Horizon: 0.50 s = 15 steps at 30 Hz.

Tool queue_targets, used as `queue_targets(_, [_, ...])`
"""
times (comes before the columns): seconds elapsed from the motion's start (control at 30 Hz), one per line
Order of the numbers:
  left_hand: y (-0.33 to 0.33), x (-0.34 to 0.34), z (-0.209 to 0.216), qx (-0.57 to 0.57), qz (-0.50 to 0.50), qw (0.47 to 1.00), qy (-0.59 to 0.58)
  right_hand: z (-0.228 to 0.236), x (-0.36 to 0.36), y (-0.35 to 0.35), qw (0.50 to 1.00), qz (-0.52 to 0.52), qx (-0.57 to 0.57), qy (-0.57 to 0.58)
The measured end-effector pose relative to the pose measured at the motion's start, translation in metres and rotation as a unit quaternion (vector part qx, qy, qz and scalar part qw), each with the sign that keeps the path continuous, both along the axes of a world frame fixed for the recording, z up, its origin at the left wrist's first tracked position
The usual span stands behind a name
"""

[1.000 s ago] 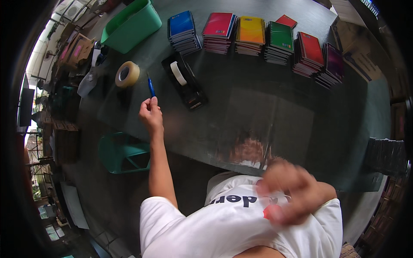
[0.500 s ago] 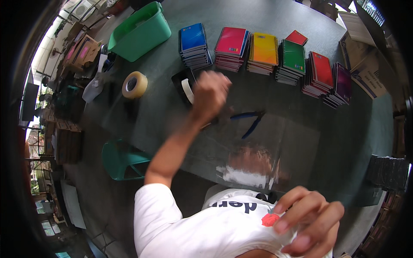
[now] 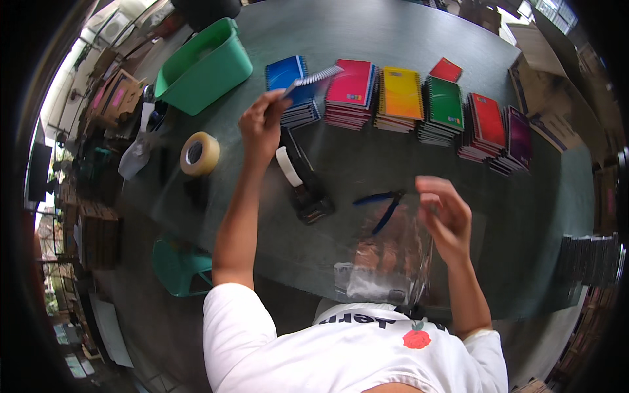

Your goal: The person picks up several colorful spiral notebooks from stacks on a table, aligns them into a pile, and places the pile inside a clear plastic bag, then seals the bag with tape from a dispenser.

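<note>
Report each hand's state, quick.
Left hand: closed, pinching a spiral-bound notebook.
Right hand: partly open, loosely curled, nothing visible in its grasp.

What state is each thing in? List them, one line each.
Thin spiral-bound paper notebook: tilted in the left hand; open or closed unclear.
Bare right hand: half-curled, nothing visible in it.
Blue-handled metal pliers: handles spread.
Black tape dispenser: loaded with a white tape roll.
Green plastic rectangular bin: upright, open-topped.
Brown cardboard box: flaps open.
Multicoloured spiral notebook stacks: covers closed.
</note>
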State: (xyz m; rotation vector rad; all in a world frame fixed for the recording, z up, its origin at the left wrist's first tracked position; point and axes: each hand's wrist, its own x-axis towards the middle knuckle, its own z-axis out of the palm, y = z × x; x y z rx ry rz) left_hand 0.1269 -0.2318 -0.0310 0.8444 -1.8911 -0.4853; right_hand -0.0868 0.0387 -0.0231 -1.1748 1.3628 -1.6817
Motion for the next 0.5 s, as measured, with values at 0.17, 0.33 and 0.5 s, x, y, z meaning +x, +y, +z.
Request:
queue_targets(0.17, [0.088, -0.006, -0.027, 0.264, -0.145, 0.944, 0.132, -0.008, 0.001, -0.053, 0.99, -0.091, -0.022, -0.104])
queue_targets(0.33, [0.117, -0.023, -0.037, 0.358, -0.242, 0.874, 0.221, -0.034, -0.013, -0.039, 0.972, 0.012, -0.08, -0.223])
queue_targets(0.5, [0.127, -0.034, -0.036, 0.367, -0.25, 0.878, 0.18, -0.038, -0.019, -0.026, 0.966, -0.032, -0.107, -0.235])
